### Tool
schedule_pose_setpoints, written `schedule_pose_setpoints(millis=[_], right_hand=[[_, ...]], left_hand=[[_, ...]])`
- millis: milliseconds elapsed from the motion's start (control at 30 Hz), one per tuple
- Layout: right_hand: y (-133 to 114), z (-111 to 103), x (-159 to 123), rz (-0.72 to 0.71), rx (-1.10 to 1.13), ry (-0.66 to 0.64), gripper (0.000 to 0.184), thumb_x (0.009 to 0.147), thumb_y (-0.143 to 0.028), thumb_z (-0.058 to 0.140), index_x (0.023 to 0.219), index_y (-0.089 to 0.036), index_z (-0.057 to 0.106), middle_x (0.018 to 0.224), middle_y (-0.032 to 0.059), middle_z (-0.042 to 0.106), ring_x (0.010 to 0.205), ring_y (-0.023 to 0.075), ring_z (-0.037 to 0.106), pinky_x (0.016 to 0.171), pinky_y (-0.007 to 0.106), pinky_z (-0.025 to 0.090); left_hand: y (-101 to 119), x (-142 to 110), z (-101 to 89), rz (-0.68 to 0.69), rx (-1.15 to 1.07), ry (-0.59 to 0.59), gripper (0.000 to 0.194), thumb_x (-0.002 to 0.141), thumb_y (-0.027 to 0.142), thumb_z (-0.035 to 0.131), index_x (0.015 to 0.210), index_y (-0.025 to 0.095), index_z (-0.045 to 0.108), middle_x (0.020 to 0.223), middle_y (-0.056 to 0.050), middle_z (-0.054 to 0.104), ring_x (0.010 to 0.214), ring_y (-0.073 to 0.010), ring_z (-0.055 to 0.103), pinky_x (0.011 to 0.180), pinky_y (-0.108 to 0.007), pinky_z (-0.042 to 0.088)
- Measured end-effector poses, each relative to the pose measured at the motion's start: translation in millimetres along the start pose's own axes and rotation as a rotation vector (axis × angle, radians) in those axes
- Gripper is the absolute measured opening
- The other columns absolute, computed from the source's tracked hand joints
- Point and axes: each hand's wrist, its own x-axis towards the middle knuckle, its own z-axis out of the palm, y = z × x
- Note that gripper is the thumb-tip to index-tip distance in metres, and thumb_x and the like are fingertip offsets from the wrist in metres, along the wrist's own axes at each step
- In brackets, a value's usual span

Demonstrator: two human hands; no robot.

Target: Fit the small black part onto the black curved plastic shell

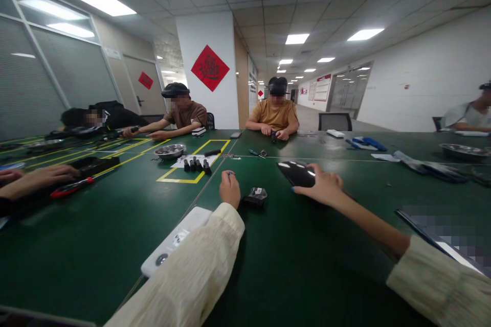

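Observation:
My right hand (324, 187) is wrapped round the near end of a glossy black, curved, pointed shell (294, 173), thumb on the near side and fingers over the top. The shell is at the table, but I cannot tell whether it rests on it. My left hand (230, 190) is closed, with fingers curled; a small bluish spot shows at the fingertips, and what they hold, if anything, is hidden. Just right of it lies a small clear plastic bag (258, 192) against a small black part (253, 201). Under my left forearm sits a white flat device (178, 237).
The green table (126, 245) bears black cylindrical parts (197, 164) on white paper, a metal bowl (170, 151) and a red-handled tool (72, 187). Gloves (418, 164) and another bowl (465, 152) lie right. A co-worker's hand (57, 173) reaches in left; other people sit across.

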Motion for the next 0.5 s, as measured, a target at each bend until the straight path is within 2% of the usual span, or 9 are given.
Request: schedule_pose_setpoints(millis=[67,133,200,300,400,500], right_hand=[[-22,14,-18,-0.041,-0.013,-0.079,0.091,0.051,-0.077,0.052,0.124,-0.024,0.038,0.109,0.0143,0.055,0.108,0.0376,0.046,0.090,0.051,0.024],[-34,26,-30,-0.066,-0.064,-0.096,0.091,0.051,-0.075,0.054,0.123,-0.021,0.040,0.111,0.0166,0.054,0.112,0.0392,0.042,0.094,0.056,0.016],[-39,34,-39,-0.115,-0.126,-0.092,0.092,0.053,-0.077,0.052,0.121,-0.016,0.043,0.111,0.0203,0.055,0.113,0.0409,0.042,0.096,0.059,0.009],[-39,35,-45,-0.229,-0.174,-0.053,0.088,0.064,-0.080,0.034,0.117,-0.011,0.049,0.107,0.0231,0.059,0.110,0.0402,0.046,0.100,0.057,0.004],[-34,26,-42,-0.282,-0.127,-0.015,0.081,0.074,-0.076,0.020,0.111,-0.013,0.054,0.100,0.0202,0.063,0.104,0.0369,0.052,0.099,0.057,0.012],[-19,15,-19,-0.204,-0.049,-0.062,0.068,0.079,-0.069,0.023,0.106,-0.015,0.056,0.095,0.0173,0.064,0.095,0.0333,0.057,0.087,0.050,0.033]], left_hand=[[1,0,-0.4,0.007,0.006,-0.013,0.014,0.084,0.026,0.035,0.085,0.023,0.048,0.062,0.003,0.051,0.053,-0.0127,0.047,0.055,-0.024,0.034],[1,-1,-0.8,0.016,0.014,-0.034,0.014,0.084,0.026,0.034,0.085,0.022,0.048,0.062,0.003,0.051,0.053,-0.0126,0.048,0.055,-0.024,0.034],[3,-1,-1.4,0.021,0.022,-0.055,0.015,0.084,0.026,0.034,0.086,0.022,0.048,0.062,0.003,0.052,0.053,-0.0126,0.048,0.055,-0.024,0.034],[5,-2,-2.6,0.028,0.031,-0.071,0.015,0.084,0.026,0.034,0.086,0.022,0.048,0.062,0.003,0.052,0.054,-0.0126,0.049,0.055,-0.024,0.034],[7,-3,-3.6,0.042,0.034,-0.093,0.016,0.084,0.027,0.034,0.087,0.022,0.048,0.062,0.003,0.052,0.054,-0.0128,0.049,0.055,-0.024,0.033],[8,-4,-4.1,0.037,0.053,-0.108,0.016,0.083,0.027,0.034,0.087,0.022,0.049,0.061,0.003,0.052,0.054,-0.0130,0.049,0.054,-0.024,0.034]])
